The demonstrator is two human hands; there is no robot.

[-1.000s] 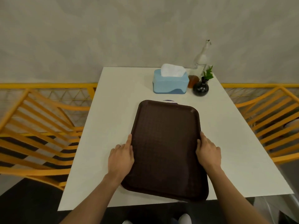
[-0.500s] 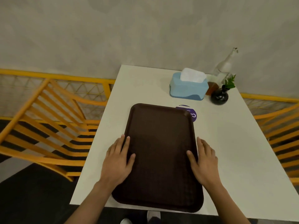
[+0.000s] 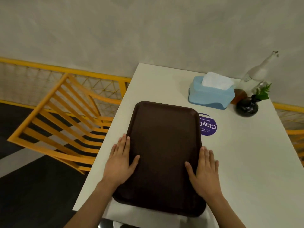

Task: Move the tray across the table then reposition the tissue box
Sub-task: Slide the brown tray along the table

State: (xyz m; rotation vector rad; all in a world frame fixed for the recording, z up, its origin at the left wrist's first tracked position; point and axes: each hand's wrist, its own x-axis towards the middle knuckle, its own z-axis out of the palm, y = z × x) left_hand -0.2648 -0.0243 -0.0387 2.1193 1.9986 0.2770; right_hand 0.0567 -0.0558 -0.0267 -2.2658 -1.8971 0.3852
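A dark brown tray (image 3: pixel 164 145) lies flat on the white table (image 3: pixel 246 170), its near edge just past the table's front edge. My left hand (image 3: pixel 120 162) rests flat on the tray's left rim, fingers straight, thumb on the tray's floor. My right hand (image 3: pixel 204 170) lies flat on the right rim in the same way. A light blue tissue box (image 3: pixel 211 94) with a white tissue sticking up stands at the far side, beyond the tray and apart from it.
A round purple sticker (image 3: pixel 208 125) shows beside the tray's far right corner. A black vase with a green sprig (image 3: pixel 246 106), a brown pot (image 3: pixel 239 95) and a clear bottle (image 3: pixel 256 73) stand right of the tissue box. Orange slatted chairs (image 3: pixel 65 122) flank the table.
The tray has slid left across the table, uncovering the purple sticker. My hands went from gripping its sides to lying flat on its rims. The camera turned left.
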